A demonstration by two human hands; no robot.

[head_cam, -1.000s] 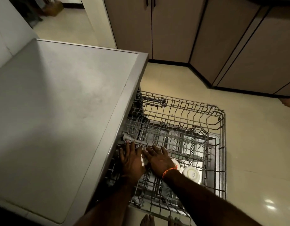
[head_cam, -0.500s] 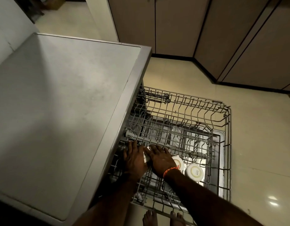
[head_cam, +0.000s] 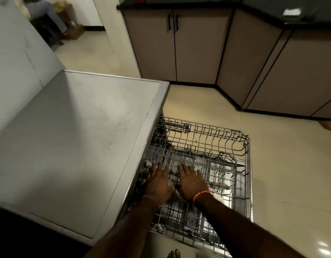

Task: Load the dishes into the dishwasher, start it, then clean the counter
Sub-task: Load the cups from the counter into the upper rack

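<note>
The dishwasher (head_cam: 82, 146) stands at the left, its wire rack (head_cam: 233, 146) pulled out over the floor; stiff and likely light, it is best taken by the rim. A white dish (head_cam: 219, 197) just right of the wrist looks fragile, maybe slippery. Left hand (head_cam: 158, 183) and right hand (head_cam: 191, 181) lie flat, fingers spread, holding nothing

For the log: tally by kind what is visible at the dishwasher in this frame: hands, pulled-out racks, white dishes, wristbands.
Hands: 2, left hand and right hand
Pulled-out wire rack: 1
White dish, partly hidden by the wrist: 1
Orange wristband: 1
Total: 5
</note>
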